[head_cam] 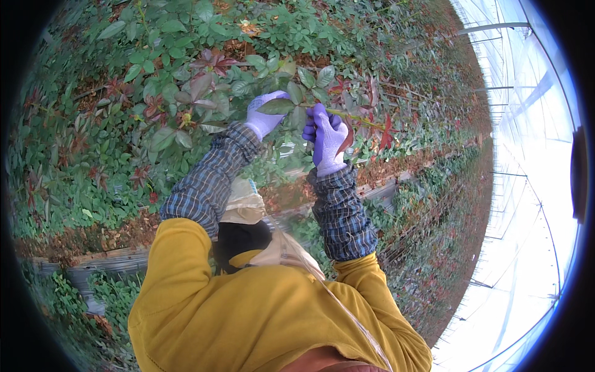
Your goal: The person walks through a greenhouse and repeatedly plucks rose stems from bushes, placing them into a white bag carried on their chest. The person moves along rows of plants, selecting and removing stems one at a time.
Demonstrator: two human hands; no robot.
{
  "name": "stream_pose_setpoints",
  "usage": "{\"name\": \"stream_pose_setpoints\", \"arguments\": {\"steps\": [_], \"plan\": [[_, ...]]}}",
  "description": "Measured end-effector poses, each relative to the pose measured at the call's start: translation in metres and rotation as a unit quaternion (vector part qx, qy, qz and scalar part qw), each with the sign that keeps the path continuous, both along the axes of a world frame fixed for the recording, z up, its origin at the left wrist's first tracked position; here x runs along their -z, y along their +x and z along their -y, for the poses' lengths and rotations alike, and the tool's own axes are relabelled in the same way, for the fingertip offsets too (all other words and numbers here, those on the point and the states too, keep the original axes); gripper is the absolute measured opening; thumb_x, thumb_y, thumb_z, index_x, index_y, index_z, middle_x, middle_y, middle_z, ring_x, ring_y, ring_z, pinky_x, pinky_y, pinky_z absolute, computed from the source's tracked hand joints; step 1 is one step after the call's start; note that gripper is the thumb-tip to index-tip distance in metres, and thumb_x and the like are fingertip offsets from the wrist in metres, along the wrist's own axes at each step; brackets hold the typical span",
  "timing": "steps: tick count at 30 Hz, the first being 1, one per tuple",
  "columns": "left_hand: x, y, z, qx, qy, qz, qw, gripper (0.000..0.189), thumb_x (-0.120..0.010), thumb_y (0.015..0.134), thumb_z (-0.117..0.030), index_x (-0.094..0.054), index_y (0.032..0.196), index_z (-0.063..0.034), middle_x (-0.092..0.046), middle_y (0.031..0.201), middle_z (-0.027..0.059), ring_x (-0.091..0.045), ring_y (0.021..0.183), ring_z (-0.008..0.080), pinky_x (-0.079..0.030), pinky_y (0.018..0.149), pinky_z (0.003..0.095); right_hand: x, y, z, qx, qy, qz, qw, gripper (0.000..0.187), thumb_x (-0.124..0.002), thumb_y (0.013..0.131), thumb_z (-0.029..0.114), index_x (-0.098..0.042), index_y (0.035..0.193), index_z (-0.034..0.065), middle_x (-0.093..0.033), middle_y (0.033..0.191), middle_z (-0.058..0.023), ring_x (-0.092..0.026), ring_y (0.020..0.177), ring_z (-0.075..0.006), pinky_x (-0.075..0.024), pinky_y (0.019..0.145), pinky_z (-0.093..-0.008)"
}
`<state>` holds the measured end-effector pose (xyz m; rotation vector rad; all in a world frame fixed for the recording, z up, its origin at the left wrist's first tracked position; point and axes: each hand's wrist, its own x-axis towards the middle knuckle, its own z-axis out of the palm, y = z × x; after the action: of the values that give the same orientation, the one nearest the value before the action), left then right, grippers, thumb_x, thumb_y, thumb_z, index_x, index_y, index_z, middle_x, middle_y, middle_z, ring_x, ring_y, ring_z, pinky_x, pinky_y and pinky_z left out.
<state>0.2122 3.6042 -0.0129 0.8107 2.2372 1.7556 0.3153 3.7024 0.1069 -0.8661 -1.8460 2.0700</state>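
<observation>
My right hand [327, 135], in a white and purple coated glove, has its fingers curled at a green plant stem [355, 118] that runs off to the right and ends in reddish leaves. My left hand [268, 114], gloved the same way, is just to the left among the leaves. Dark green leaves [277, 106] cover its fingertips, so I cannot tell whether it grips anything. Leafy shoots, green and dark red, surround both hands. Checked sleeve covers reach up both forearms to a yellow top.
Dense rows of plants [107, 153] with green and reddish foliage spread ahead and to both sides. Strips of plastic sheeting [111, 261] and brown soil run between rows. Translucent greenhouse film on a metal frame [499, 25] rises at the right. A pale bag or cloth [244, 204] hangs at my front.
</observation>
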Motion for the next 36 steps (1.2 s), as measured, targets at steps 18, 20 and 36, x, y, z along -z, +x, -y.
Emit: {"name": "stream_pose_setpoints", "arguments": {"steps": [18, 20, 36], "plan": [[0.006, -0.005, -0.001, -0.1, -0.091, -0.24, 0.961, 0.012, -0.056, 0.081, -0.018, -0.06, 0.09, -0.0109, -0.062, 0.081, 0.0096, -0.063, 0.076, 0.0303, -0.049, 0.065, 0.0405, -0.024, 0.046, -0.031, -0.062, 0.4, -0.114, 0.907, 0.025, -0.052, 0.094, 0.019, -0.065, 0.104, 0.0004, -0.066, 0.085, -0.0034, -0.062, 0.071, -0.0124, -0.0484, 0.062, -0.0266], [0.007, -0.008, -0.001, -0.075, -0.077, -0.199, 0.974, 0.012, -0.055, 0.081, -0.017, -0.06, 0.09, -0.0112, -0.063, 0.084, 0.0086, -0.063, 0.077, 0.0301, -0.049, 0.066, 0.0409, -0.041, 0.048, -0.032, -0.085, 0.47, -0.097, 0.873, 0.022, -0.054, 0.094, 0.018, -0.065, 0.103, 0.001, -0.066, 0.088, -0.0033, -0.062, 0.073, -0.0127, -0.0484, 0.064, -0.027], [0.015, -0.007, 0.001, 0.028, 0.059, 0.06, 0.996, 0.024, -0.059, 0.088, -0.009, -0.062, 0.111, -0.0058, -0.066, 0.104, 0.0043, -0.062, 0.091, 0.0142, -0.048, 0.081, 0.0277, -0.054, 0.035, -0.021, -0.118, 0.076, -0.032, 0.99, 0.029, -0.059, 0.091, 0.017, -0.057, 0.112, -0.0031, -0.064, 0.088, -0.0069, -0.062, 0.078, -0.0167, -0.0491, 0.064, -0.0256]]}}
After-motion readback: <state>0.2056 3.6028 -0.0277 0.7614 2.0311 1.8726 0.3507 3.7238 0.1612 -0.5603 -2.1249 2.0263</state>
